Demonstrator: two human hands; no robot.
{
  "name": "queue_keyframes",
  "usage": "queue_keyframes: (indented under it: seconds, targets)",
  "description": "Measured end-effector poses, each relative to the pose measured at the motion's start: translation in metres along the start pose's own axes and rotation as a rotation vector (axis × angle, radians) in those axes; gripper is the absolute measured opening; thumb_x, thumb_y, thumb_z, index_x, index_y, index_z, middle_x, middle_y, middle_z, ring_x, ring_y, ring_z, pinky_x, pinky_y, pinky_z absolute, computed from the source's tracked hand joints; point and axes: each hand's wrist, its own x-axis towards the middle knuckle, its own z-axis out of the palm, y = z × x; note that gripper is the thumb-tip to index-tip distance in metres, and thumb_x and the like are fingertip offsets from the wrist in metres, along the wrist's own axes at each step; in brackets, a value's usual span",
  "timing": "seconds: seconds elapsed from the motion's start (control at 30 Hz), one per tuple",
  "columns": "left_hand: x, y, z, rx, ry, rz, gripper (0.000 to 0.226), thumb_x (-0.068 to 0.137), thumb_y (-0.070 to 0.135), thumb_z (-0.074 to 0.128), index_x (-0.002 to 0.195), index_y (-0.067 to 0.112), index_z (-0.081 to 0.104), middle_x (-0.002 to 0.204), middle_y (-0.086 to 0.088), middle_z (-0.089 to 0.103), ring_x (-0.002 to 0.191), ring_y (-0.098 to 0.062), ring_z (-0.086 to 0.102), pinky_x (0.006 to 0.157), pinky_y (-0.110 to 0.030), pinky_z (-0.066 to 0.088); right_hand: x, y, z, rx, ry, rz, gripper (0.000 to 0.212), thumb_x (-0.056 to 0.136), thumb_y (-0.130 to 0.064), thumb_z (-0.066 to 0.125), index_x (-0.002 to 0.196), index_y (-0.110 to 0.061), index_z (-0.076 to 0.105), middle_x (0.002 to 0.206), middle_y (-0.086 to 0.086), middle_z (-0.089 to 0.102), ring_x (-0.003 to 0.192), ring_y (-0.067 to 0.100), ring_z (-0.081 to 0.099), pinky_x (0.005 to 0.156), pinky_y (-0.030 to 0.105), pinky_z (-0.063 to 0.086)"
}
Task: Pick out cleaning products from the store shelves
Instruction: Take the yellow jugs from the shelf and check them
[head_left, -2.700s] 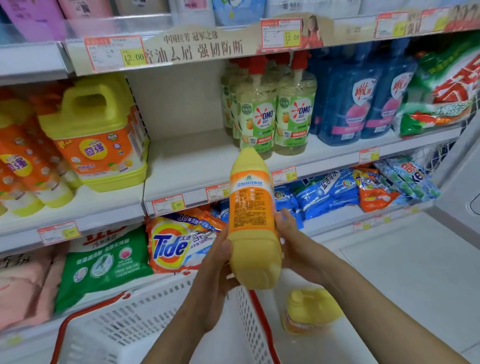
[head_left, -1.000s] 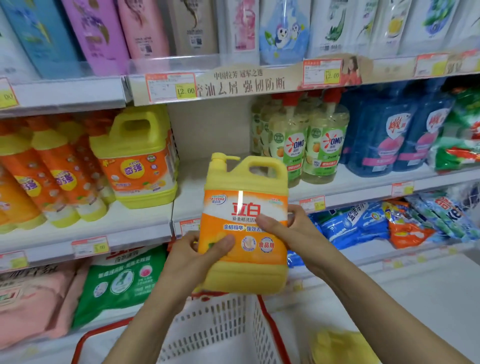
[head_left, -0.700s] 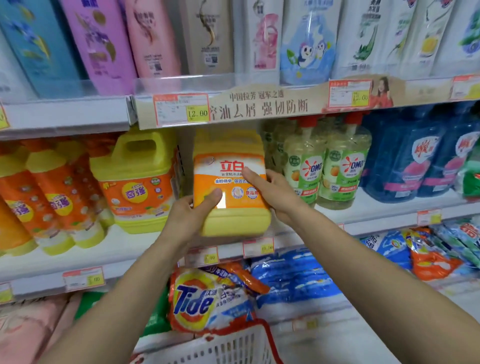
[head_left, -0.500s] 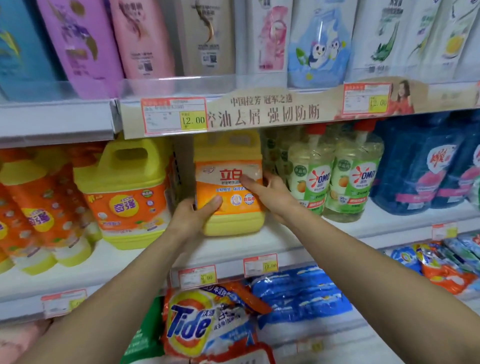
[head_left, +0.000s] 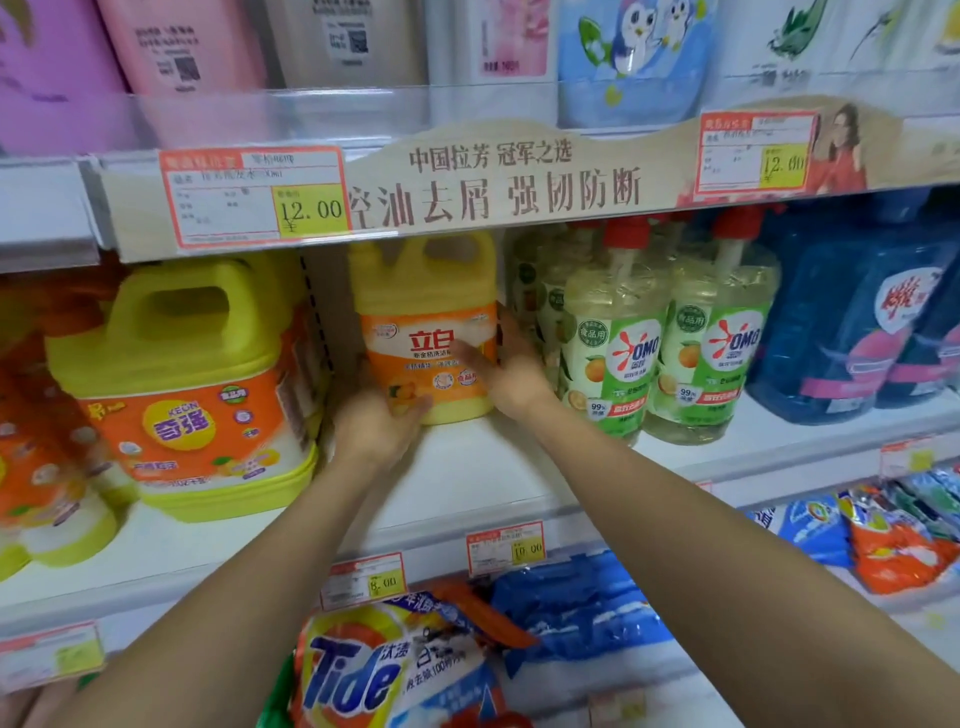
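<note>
Fingers (head_left: 470, 358) of both hands are closed on the jug (head_left: 423, 291). The right hand (head_left: 511, 376) clasps its right side with one digit laid across the orange label. The left hand (head_left: 376, 423), blurred, cups the lower left corner with the thumb on the front. The yellow jug is upright on the middle shelf (head_left: 483, 467), well back from the edge, its top hidden behind the banner (head_left: 493, 192) on the shelf above. Whether its base rests fully on the board cannot be told.

This shelf is a white store board with a price rail along its front. Just left of the jug stands one big jug (head_left: 182, 374), yellow-green with an orange label. Further left are orange bottles (head_left: 47, 467), too blurred to count. Just right of the right hand are the OMO bottles (head_left: 615, 353): two in the front row with red pumps and at least two more behind. Beyond them stand two blue bottles (head_left: 852, 322).

The banner carries two tags (head_left: 254, 200), each marked 12.00. The rail below the jug carries two more, marked 8.00 and 10.00. On the top shelf at least six pouches (head_left: 623, 57) stand in a row behind a clear rail. On the bottom shelf lie one Tide bag (head_left: 374, 670), blue bags (head_left: 576, 608) beside it, and one orange bag (head_left: 893, 556) further right.
</note>
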Motion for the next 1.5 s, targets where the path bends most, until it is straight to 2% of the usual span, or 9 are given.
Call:
queue_keyframes:
  seconds: [0.13, 0.27, 0.4, 0.57, 0.67, 0.83, 1.03, 1.3, 1.5]
  targets:
    - [-0.014, 0.005, -0.008, -0.130, -0.112, 0.018, 0.050, 0.093, 0.030, 0.062, 0.135, 0.008, 0.045, 0.131, -0.018, 0.058, 0.120, -0.036, 0.054, 0.102, -0.047, 0.043, 0.001, -0.007, 0.000, -0.029, -0.032, 0.051, 0.071, 0.090, -0.022, 0.069, 0.149, -0.009, 0.032, 0.145, 0.015, 0.048, 0.133, 0.031, 0.048, 0.108, 0.047, 0.043]
    - [-0.052, 0.018, -0.009, 0.008, 0.086, 0.134, 0.045, 0.093, 0.023, 0.061, 0.133, 0.007, 0.047, 0.122, -0.018, 0.054, 0.113, -0.034, 0.052, 0.095, -0.041, 0.043, -0.033, -0.020, -0.013, -0.022, -0.021, -0.062, 0.060, 0.089, -0.017, 0.071, 0.139, -0.003, 0.043, 0.135, 0.014, 0.057, 0.124, 0.027, 0.056, 0.105, 0.041, 0.045]
    - [-0.131, 0.032, 0.018, -0.125, 0.174, 0.441, 0.034, 0.091, 0.012, 0.054, 0.125, 0.014, 0.055, 0.118, -0.003, 0.052, 0.109, -0.016, 0.049, 0.092, -0.029, 0.041, -0.100, -0.018, -0.047, -0.027, -0.002, -0.166, 0.044, 0.094, -0.025, 0.065, 0.134, -0.013, 0.051, 0.131, 0.006, 0.058, 0.115, 0.014, 0.059, 0.099, 0.028, 0.049]
    - [-0.236, 0.014, 0.093, -0.223, -0.337, 0.523, 0.027, 0.086, 0.013, 0.054, 0.111, 0.008, 0.064, 0.104, 0.001, 0.061, 0.095, -0.013, 0.058, 0.086, -0.028, 0.047, -0.205, 0.031, -0.127, -0.045, 0.006, 0.014, 0.007, 0.096, -0.013, 0.062, 0.101, -0.010, 0.066, 0.091, 0.017, 0.070, 0.082, 0.021, 0.071, 0.081, 0.032, 0.055]
    - [-0.290, 0.002, 0.143, -0.084, -0.743, 0.456, 0.037, 0.091, 0.023, 0.060, 0.127, 0.013, 0.055, 0.123, -0.002, 0.057, 0.114, -0.015, 0.053, 0.099, -0.024, 0.038, -0.280, 0.085, -0.170, -0.242, -0.169, 0.215, 0.011, 0.095, -0.013, 0.063, 0.090, -0.005, 0.066, 0.084, 0.013, 0.066, 0.078, 0.027, 0.065, 0.078, 0.038, 0.052]
    - [-0.330, 0.008, 0.195, 0.233, -1.023, 0.339, 0.060, 0.088, 0.034, 0.063, 0.142, 0.018, 0.042, 0.141, -0.005, 0.051, 0.126, -0.022, 0.049, 0.100, -0.027, 0.039, -0.382, 0.161, -0.215, -0.542, -0.457, 0.525, 0.030, 0.091, -0.034, 0.069, 0.115, -0.016, 0.065, 0.121, 0.001, 0.060, 0.113, 0.014, 0.056, 0.090, 0.015, 0.041]
    - [-0.340, 0.001, 0.217, 0.313, -0.934, 0.304, 0.047, 0.091, 0.029, 0.059, 0.135, 0.016, 0.050, 0.137, -0.004, 0.054, 0.123, -0.020, 0.052, 0.097, -0.025, 0.038, -0.414, 0.194, -0.215, -0.532, -0.350, 0.613, 0.045, 0.086, -0.039, 0.073, 0.119, -0.010, 0.061, 0.125, 0.007, 0.058, 0.108, 0.019, 0.058, 0.091, 0.030, 0.046]
    - [-0.323, -0.011, 0.188, -0.003, -0.869, 0.235, 0.031, 0.085, 0.029, 0.071, 0.115, 0.024, 0.064, 0.114, 0.004, 0.065, 0.104, -0.012, 0.060, 0.093, -0.030, 0.048, -0.403, 0.161, -0.205, -0.598, -0.204, 0.487, 0.039, 0.081, -0.050, 0.073, 0.103, -0.019, 0.068, 0.109, -0.006, 0.064, 0.098, 0.013, 0.060, 0.089, 0.032, 0.046]
    - [-0.306, -0.010, 0.134, -0.385, -0.892, 0.050, 0.094, 0.048, 0.067, 0.083, 0.128, 0.059, 0.035, 0.125, 0.034, 0.049, 0.114, 0.010, 0.048, 0.090, -0.019, 0.046, -0.356, 0.069, -0.208, -0.624, -0.086, 0.249, 0.039, 0.079, -0.056, 0.068, 0.089, -0.019, 0.067, 0.096, -0.006, 0.062, 0.091, 0.015, 0.057, 0.086, 0.040, 0.046]
